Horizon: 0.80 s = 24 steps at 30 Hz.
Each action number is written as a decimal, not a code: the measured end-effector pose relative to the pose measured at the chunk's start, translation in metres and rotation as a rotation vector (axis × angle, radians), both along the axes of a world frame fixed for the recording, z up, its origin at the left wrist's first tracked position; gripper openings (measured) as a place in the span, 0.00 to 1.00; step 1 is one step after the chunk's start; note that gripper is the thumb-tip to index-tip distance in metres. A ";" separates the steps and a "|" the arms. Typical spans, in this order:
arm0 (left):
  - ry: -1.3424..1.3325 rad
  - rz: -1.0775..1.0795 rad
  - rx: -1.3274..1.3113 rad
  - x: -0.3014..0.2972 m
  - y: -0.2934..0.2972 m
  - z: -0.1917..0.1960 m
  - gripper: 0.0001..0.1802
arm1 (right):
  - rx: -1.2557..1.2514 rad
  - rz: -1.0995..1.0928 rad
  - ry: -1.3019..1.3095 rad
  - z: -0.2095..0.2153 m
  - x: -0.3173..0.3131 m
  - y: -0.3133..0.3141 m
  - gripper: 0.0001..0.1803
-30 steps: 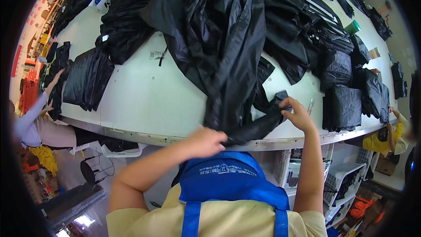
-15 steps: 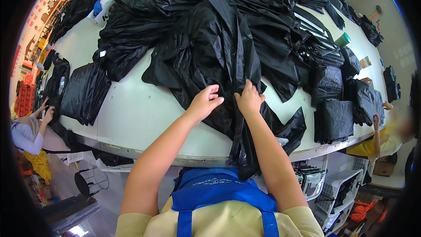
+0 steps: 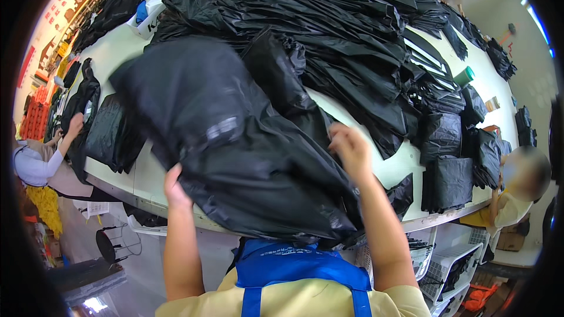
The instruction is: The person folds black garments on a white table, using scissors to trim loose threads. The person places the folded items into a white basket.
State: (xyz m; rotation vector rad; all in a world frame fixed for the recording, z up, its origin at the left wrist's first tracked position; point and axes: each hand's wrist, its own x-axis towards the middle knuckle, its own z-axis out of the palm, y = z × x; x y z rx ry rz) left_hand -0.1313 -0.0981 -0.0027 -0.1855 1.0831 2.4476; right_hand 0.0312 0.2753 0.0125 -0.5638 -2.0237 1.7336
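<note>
A black, shiny, thin-fabric garment (image 3: 235, 141) spreads over the near part of the table and is partly blurred by motion. Its lower end hangs over the table's front edge against my apron. At its left edge, my left hand (image 3: 177, 186) is closed on the fabric, with the fingers mostly hidden beneath it. My right hand (image 3: 352, 148) is at the right edge, its fingers curled in a pinch by the cloth. Blur leaves unclear how much fabric that hand holds. A light printed patch shows on the garment's upper part.
Behind it lies a long heap of black garments (image 3: 329, 29). Folded black bundles stand at the right (image 3: 449, 182) and left (image 3: 110, 135). A green-topped roll (image 3: 464, 76) stands at the far right. People work at both sides and the far right; white crates (image 3: 452, 264) sit below.
The garment has been opened out and swung to the left, its upper part lifted over the table. My left hand has moved left to its edge; my right hand has shifted slightly right and down.
</note>
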 end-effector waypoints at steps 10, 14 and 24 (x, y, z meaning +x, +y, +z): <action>-0.219 0.274 -0.511 0.077 -0.124 -0.089 0.37 | 0.562 0.164 -0.948 -0.113 -0.086 0.075 0.30; -0.166 0.369 -0.482 0.075 -0.129 -0.087 0.40 | 0.640 -0.002 -0.448 -0.092 -0.076 0.101 0.18; -0.263 0.266 -0.278 0.088 -0.134 -0.117 0.36 | 0.019 -0.150 -0.372 -0.044 -0.057 0.157 0.23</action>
